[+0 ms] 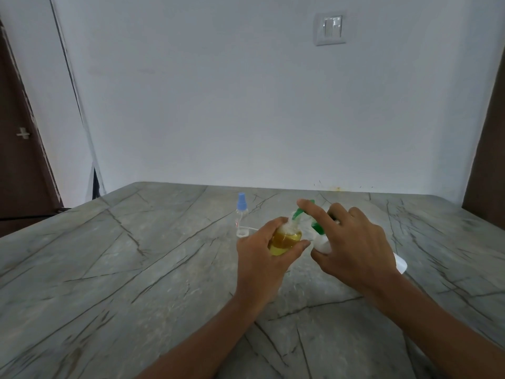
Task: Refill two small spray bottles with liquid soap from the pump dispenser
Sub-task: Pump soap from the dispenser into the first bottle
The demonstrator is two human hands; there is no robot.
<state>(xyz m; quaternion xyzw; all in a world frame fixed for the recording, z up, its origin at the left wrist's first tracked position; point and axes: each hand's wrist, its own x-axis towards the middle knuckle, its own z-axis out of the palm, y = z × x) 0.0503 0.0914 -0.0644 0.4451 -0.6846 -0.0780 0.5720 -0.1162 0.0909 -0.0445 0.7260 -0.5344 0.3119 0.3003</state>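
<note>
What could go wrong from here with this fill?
1. The bottle in the left hand and the dispenser in the right hand both look tilted and hand-held. If either shifts, the green nozzle may miss the narrow mouth, and soap lands on fingers or table.
2. The bottle looks over half full; more pumps could overflow it.
3. The blue-capped bottle stands close behind and could be knocked over.

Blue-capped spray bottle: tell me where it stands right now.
In the head view the blue-capped spray bottle stands upright on the marble table, just left of centre, behind the left hand that holds the bottle of yellow liquid.
</note>
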